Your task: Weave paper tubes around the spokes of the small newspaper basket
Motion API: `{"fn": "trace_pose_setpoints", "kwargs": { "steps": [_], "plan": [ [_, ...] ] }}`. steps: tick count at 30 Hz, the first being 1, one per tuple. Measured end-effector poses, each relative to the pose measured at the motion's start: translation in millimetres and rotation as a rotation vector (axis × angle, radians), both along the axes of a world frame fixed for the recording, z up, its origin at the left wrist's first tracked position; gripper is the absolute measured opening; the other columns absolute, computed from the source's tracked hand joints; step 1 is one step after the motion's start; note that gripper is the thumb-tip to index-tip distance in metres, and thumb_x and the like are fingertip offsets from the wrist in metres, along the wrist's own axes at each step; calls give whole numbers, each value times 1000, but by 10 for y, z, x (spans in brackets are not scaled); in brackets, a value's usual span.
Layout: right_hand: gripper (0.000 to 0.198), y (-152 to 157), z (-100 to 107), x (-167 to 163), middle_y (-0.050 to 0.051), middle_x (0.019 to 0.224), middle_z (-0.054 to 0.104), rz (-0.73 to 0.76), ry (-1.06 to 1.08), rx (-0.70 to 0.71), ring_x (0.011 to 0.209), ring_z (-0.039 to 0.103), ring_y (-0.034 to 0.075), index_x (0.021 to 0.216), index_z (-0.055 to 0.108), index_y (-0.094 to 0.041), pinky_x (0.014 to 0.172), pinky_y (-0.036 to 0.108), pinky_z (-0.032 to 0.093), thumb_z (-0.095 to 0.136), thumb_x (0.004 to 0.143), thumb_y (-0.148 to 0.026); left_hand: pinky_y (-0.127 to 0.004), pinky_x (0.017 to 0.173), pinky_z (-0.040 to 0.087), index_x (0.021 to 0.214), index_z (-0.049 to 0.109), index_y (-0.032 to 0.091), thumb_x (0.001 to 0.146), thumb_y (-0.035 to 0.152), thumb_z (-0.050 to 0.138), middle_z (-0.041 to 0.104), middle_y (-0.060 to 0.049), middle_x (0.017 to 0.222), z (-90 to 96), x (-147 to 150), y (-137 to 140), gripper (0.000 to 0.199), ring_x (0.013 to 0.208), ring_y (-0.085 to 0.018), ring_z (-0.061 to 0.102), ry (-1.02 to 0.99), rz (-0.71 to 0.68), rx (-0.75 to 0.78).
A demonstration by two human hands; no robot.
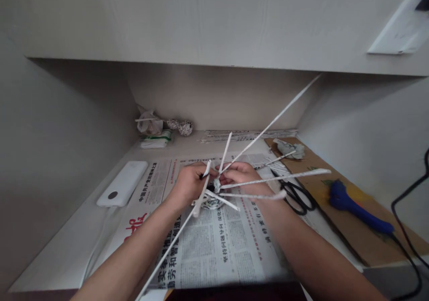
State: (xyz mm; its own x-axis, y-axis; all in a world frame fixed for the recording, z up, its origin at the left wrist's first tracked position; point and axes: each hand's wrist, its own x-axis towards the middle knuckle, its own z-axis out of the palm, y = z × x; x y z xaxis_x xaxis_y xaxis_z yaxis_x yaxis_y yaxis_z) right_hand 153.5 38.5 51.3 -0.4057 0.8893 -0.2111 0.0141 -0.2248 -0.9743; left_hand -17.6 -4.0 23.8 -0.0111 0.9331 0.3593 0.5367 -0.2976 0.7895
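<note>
A small woven piece of rolled newspaper (213, 202) sits between my hands, low over the spread newspaper. White rolled-paper sticks (275, 179) fan out from it in several directions, one long one rising to the upper right and another running down to the lower left. My left hand (191, 181) is closed at its left side, fingers pinching near the base of the sticks. From the right, my right hand (240, 173) has its fingertips closed on the sticks where they meet. Parts of both hands' fingertips are hidden behind the sticks.
The newspaper (231, 247) covers the desk. To the right lie black scissors (298, 196), cardboard (362, 243) and a blue glue gun (358, 209) with a cord. A white power bank (123, 183) lies left. Paper sticks (248, 135) line the back; a shelf (214, 24) overhangs.
</note>
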Motion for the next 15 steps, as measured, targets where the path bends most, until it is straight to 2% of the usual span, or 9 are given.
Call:
{"fn": "trace_pose_setpoints", "kwargs": {
  "steps": [1,5,9,13,15],
  "plan": [
    [3,-16,6,-8,3,61,69,-17,-6,14,55,65,13,75,70,-14,53,22,56,68,75,-15,-28,75,52,81,77,24,78,20,62,75,-4,83,18,-4,-8,15,78,-18,69,2,-10,-21],
    [15,-34,-37,-58,1,51,63,-85,-38,-19,47,61,12,66,67,-15,48,21,53,70,77,-24,-28,79,52,81,75,23,75,18,63,76,-2,86,76,-3,-34,15,81,-18,69,1,-24,-67],
    [4,-4,-112,-77,0,54,65,-101,3,-27,50,62,12,75,71,-17,49,20,53,67,75,-19,-27,71,52,86,72,20,72,20,66,75,-4,85,48,20,-31,15,77,-18,69,-91,23,-72],
    [23,15,-188,-61,2,65,70,-105,41,17,57,66,15,93,72,-16,50,22,52,63,71,-15,-24,62,49,92,69,20,71,21,68,72,-1,75,13,51,-28,22,67,-16,67,-83,124,-36],
    [28,17,-221,-55,4,68,72,-107,24,68,58,67,16,96,71,-15,51,24,54,62,70,-15,-24,61,49,97,69,19,71,21,68,72,-2,75,26,52,-31,26,65,-16,66,-95,124,-62]
  ]
}}
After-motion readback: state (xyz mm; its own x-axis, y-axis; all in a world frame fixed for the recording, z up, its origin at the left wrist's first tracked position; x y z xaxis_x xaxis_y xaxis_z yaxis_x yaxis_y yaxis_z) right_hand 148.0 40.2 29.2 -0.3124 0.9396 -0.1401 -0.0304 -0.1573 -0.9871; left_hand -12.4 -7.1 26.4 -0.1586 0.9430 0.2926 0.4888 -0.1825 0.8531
